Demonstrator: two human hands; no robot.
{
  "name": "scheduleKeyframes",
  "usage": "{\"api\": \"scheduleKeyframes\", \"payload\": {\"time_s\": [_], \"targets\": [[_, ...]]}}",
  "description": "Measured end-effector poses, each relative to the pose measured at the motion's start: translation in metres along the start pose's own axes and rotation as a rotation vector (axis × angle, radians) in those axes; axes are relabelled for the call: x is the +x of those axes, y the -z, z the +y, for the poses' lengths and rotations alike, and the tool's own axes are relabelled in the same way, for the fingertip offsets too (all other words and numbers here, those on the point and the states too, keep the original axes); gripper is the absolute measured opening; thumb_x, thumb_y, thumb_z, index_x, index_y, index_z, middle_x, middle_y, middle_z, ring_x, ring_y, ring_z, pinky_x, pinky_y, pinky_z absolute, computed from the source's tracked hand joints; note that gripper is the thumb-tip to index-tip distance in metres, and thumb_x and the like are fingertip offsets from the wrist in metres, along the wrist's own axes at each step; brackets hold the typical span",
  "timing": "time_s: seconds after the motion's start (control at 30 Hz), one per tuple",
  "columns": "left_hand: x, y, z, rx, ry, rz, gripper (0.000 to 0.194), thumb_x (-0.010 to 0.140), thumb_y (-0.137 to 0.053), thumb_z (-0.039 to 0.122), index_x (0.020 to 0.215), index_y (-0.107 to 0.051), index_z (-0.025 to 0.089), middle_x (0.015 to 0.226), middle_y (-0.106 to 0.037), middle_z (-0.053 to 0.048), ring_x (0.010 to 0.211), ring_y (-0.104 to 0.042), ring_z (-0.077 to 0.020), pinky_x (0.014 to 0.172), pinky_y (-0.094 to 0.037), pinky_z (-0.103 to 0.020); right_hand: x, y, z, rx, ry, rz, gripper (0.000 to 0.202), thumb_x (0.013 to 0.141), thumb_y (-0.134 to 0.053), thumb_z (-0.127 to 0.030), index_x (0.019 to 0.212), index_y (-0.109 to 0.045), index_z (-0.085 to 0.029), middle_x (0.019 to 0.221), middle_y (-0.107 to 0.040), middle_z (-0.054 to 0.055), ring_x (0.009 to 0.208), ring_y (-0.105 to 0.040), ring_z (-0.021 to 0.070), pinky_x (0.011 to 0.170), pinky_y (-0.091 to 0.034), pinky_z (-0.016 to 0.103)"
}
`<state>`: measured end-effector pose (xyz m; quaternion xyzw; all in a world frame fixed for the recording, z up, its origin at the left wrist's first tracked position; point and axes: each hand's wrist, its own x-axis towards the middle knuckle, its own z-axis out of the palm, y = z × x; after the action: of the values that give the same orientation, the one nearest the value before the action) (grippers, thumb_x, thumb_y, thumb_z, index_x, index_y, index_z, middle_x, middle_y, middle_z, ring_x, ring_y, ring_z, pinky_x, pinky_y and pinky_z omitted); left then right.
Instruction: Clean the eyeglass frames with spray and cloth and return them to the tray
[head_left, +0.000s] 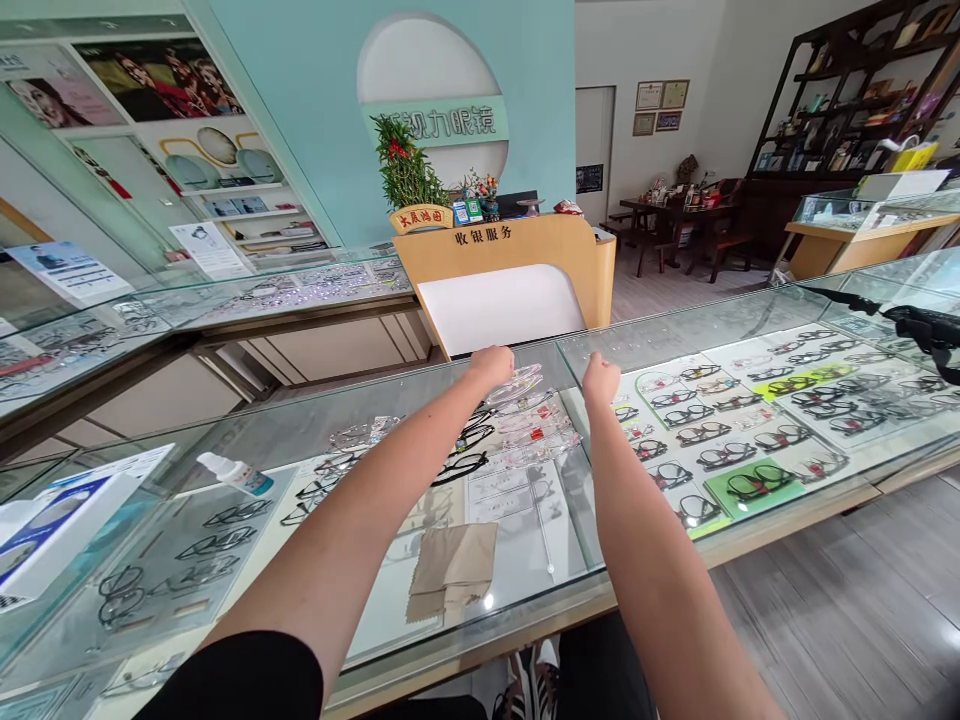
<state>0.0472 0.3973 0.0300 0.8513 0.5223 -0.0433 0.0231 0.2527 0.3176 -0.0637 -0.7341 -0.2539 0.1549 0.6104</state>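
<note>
Both my arms reach out over a glass display case (525, 590). My left hand (493, 366) is closed near the case's far edge, beside clear-framed glasses (523, 380). My right hand (601, 379) is also closed, a little to the right, past the seam in the glass. What either hand holds, if anything, is too small or hidden to make out. Rows of glasses (703, 432) show right of my right arm. Dark-framed glasses (461, 466) are between my arms. Nearer me lies a folded beige cloth (454, 570).
A white spray bottle (236, 473) and a white-and-blue box (64, 530) are on the left. A black strap (915, 325) lies at the far right. Beyond the case stands a wooden counter (600, 280) with a plant (409, 175).
</note>
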Motion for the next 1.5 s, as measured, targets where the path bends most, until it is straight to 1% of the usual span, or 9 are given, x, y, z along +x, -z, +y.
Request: {"api": "scheduleKeyframes", "payload": {"time_s": [0.13, 0.23, 0.5, 0.7, 0.83, 1.0, 1.1, 1.33, 1.5], "targets": [[-0.028, 0.005, -0.008, -0.01, -0.034, 0.076, 0.023, 0.094, -0.067, 0.033, 0.109, -0.082, 0.023, 0.116, -0.084, -0.01, 0.11, -0.075, -0.028, 0.09, -0.053, -0.033, 0.001, -0.001, 0.002, -0.019, -0.01, 0.009, 0.038, 0.101, -0.044, -0.037, 0.068, -0.062, -0.028, 0.049, -0.037, 0.001, 0.051, -0.033, 0.0254, 0.057, -0.031, 0.037], [-0.066, 0.012, -0.019, -0.019, -0.073, 0.124, 0.025, 0.097, -0.063, 0.037, 0.109, -0.081, 0.024, 0.113, -0.084, -0.009, 0.106, -0.075, -0.0284, 0.085, -0.051, -0.033, -0.001, 0.0, 0.001, -0.031, -0.008, 0.022, 0.035, 0.099, -0.046, -0.036, 0.067, -0.059, -0.028, 0.049, -0.037, 0.001, 0.052, -0.034, 0.0246, 0.058, -0.032, 0.037], [-0.22, 0.03, -0.057, -0.086, -0.044, 0.185, 0.03, 0.102, -0.056, 0.04, 0.106, -0.082, 0.027, 0.086, -0.081, -0.006, 0.08, -0.072, -0.0262, 0.071, -0.043, -0.034, -0.017, 0.017, -0.018, -0.058, -0.025, 0.037, 0.031, 0.092, -0.053, -0.03, 0.064, -0.04, -0.033, 0.051, -0.028, -0.006, 0.058, -0.019, 0.0219, 0.058, -0.03, 0.04], [-0.324, 0.014, -0.099, -0.144, 0.046, 0.188, 0.027, 0.101, -0.056, 0.037, 0.105, -0.081, 0.027, 0.086, -0.079, -0.005, 0.086, -0.072, -0.0267, 0.07, -0.039, -0.034, -0.048, 0.035, -0.058, -0.051, 0.131, 0.013, 0.035, 0.093, -0.05, -0.028, 0.064, -0.031, -0.033, 0.054, -0.016, -0.01, 0.064, -0.014, 0.0212, 0.059, -0.024, 0.041], [-0.359, -0.006, -0.123, -0.234, 0.113, 0.196, 0.031, 0.103, -0.053, 0.043, 0.104, -0.079, 0.027, 0.082, -0.076, -0.004, 0.085, -0.07, -0.0258, 0.068, -0.036, -0.035, -0.101, 0.029, -0.092, -0.029, 0.37, -0.234, 0.038, 0.094, -0.055, -0.041, 0.064, -0.037, -0.028, 0.059, -0.024, -0.006, 0.064, -0.025, 0.0166, 0.06, -0.025, 0.035], [-0.356, -0.027, -0.13, -0.329, 0.104, 0.205, 0.032, 0.103, -0.051, 0.045, 0.103, -0.077, 0.026, 0.081, -0.074, -0.003, 0.079, -0.068, -0.0238, 0.066, -0.036, -0.035, -0.192, -0.002, -0.109, -0.059, 0.558, -0.652, 0.04, 0.091, -0.063, -0.052, 0.066, -0.052, -0.023, 0.061, -0.048, -0.003, 0.061, -0.038, 0.0147, 0.059, -0.031, 0.03], [-0.329, -0.032, -0.121, -0.327, 0.042, 0.224, 0.033, 0.103, -0.051, 0.044, 0.105, -0.078, 0.027, 0.08, -0.074, -0.003, 0.079, -0.069, -0.0237, 0.068, -0.038, -0.035, -0.218, -0.014, -0.101, -0.094, 0.594, -0.683, 0.042, 0.095, -0.058, -0.053, 0.066, -0.05, -0.024, 0.06, -0.047, -0.004, 0.061, -0.038, 0.0151, 0.061, -0.031, 0.029], [-0.257, -0.039, -0.096, -0.305, -0.085, 0.184, 0.025, 0.097, -0.065, 0.042, 0.108, -0.083, 0.027, 0.102, -0.083, -0.006, 0.094, -0.076, -0.0277, 0.072, -0.044, -0.034, -0.193, -0.009, -0.077, -0.217, 0.573, -0.517, 0.036, 0.096, -0.053, -0.049, 0.069, -0.051, -0.026, 0.056, -0.045, -0.003, 0.058, -0.035, 0.0175, 0.062, -0.025, 0.03], [-0.241, -0.056, -0.094, -0.298, -0.148, 0.15, 0.026, 0.097, -0.068, 0.044, 0.11, -0.083, 0.029, 0.112, -0.085, -0.005, 0.106, -0.077, -0.0298, 0.079, -0.049, -0.035, -0.187, -0.014, -0.078, -0.242, 0.575, -0.5, 0.039, 0.1, -0.05, -0.053, 0.071, -0.05, -0.025, 0.058, -0.049, -0.002, 0.059, -0.037, 0.0176, 0.063, -0.026, 0.031]]}}
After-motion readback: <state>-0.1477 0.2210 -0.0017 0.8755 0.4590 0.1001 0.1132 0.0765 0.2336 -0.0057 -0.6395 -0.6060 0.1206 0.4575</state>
